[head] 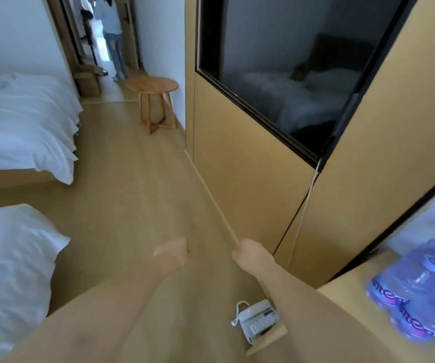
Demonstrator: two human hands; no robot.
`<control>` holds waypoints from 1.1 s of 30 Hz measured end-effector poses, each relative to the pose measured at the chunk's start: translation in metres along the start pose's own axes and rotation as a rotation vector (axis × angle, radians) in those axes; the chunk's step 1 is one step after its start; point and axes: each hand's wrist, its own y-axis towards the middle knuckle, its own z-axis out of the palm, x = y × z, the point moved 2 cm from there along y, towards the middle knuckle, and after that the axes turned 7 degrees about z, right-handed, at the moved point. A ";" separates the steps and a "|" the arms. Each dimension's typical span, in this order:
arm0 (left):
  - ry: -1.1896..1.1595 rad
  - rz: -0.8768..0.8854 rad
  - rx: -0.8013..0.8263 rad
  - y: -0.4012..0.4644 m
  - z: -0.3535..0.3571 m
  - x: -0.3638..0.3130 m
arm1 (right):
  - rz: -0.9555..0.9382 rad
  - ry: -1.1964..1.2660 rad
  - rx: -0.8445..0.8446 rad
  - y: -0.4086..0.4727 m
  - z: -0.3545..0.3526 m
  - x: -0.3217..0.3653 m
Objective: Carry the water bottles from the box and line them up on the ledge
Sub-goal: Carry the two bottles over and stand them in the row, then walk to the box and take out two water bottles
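Several clear water bottles (420,289) with blue caps and purple labels stand close together on the wooden ledge (347,292) at the lower right. Both my arms reach forward over the floor, away from the bottles. My left hand (171,255) is curled into a loose fist and holds nothing. My right hand (253,254) is also curled, with nothing visible in it. The frame is blurred. No box shows clearly in view.
Two beds with white bedding (20,121) fill the left side. A round wooden stool (153,86) stands by the wall ahead. A wall-mounted TV (289,74) hangs on the wooden panel at right. A white telephone (257,318) sits on a small shelf below. A person (111,30) stands in the doorway.
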 end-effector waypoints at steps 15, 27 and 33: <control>-0.223 -0.371 -0.116 0.029 -0.081 0.216 | -0.308 -0.307 0.052 0.119 0.021 0.260; -0.245 -0.467 -0.081 0.203 -0.176 0.318 | -0.421 -0.388 0.144 0.300 -0.016 0.408; -0.286 -0.504 -0.083 0.283 -0.233 0.370 | -0.490 -0.520 0.106 0.390 -0.055 0.482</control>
